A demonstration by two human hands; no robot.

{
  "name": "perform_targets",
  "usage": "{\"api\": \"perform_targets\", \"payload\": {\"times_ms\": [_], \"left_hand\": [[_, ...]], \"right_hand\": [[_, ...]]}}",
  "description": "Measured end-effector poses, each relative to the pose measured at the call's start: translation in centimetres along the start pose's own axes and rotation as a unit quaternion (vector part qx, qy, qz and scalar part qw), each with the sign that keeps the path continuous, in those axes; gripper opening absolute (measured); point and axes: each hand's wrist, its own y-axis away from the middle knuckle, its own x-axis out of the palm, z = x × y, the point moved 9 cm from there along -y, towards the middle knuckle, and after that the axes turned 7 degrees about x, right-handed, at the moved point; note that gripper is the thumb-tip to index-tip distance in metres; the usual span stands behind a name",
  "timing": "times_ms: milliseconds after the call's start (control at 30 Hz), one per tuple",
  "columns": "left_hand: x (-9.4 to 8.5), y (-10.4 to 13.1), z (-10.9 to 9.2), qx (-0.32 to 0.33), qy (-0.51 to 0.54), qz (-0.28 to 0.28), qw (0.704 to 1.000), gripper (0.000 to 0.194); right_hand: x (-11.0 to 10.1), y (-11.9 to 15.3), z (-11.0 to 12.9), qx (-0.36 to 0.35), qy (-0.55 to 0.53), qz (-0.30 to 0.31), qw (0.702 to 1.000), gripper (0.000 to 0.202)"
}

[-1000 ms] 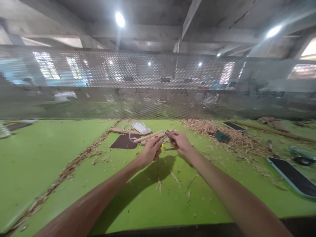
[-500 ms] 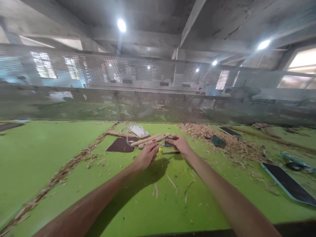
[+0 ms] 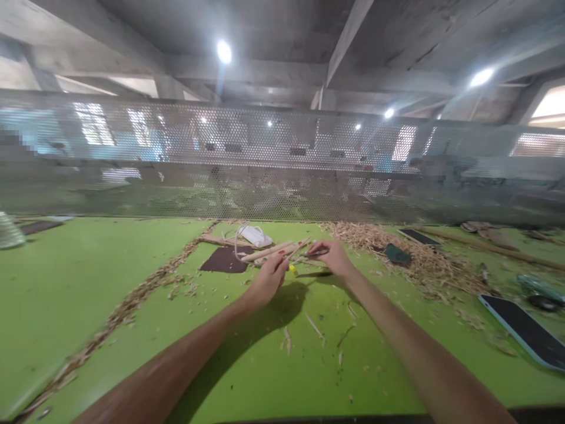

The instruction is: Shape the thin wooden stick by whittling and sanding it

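Observation:
My left hand (image 3: 267, 279) is closed, fingertips pinched round a thin wooden stick (image 3: 298, 248) that points away to the upper right. Close to its tip, my right hand (image 3: 334, 259) pinches a small, flat, dark grey piece (image 3: 316, 253), too small to name for certain. Pale wooden rods (image 3: 269, 252), one with a red mark, lie just beyond my left hand. A small yellow piece (image 3: 293, 270) shows beside the left fingertips. To the left of the rods is a dark brown sheet (image 3: 223, 259).
A white box with a cord (image 3: 256, 236) lies behind the rods. Wood shavings (image 3: 424, 265) are heaped at right, with a dark green scrap (image 3: 397, 254) on them. A phone (image 3: 525, 330) lies at front right. A perforated metal screen (image 3: 282, 188) stands along the back of the green table (image 3: 145, 347).
The whole view has shifted a little, so things sit slightly further right. The dark piece in my right hand now appears thinner, turned more edge-on, and the stick in my left shows more clearly.

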Motion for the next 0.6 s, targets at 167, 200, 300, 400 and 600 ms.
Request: {"api": "perform_targets", "payload": {"times_ms": [167,200,300,400,600], "left_hand": [[0.6,0.4,-1.4,0.029,-0.076,0.031,0.996,0.029],[0.7,0.5,-1.5,0.028,-0.088,0.035,0.995,0.028],[0.9,0.7,-1.8,0.03,-0.114,0.051,0.992,0.026],[1.3,0.8,-2.0,0.043,-0.143,0.068,0.986,0.026],[1.6,1.0,-2.2,0.045,-0.167,0.087,0.981,0.028]], "right_hand": [[0.4,0.4,1.1,-0.036,0.015,0.031,0.999,0.025],[0.4,0.5,1.2,-0.043,0.015,0.031,0.998,0.023],[0.1,0.6,1.4,-0.048,0.014,0.025,0.998,0.019],[0.5,0.6,1.4,-0.04,0.013,0.045,0.998,0.021],[1.3,0.8,1.7,-0.031,0.023,0.09,0.995,0.029]]}}
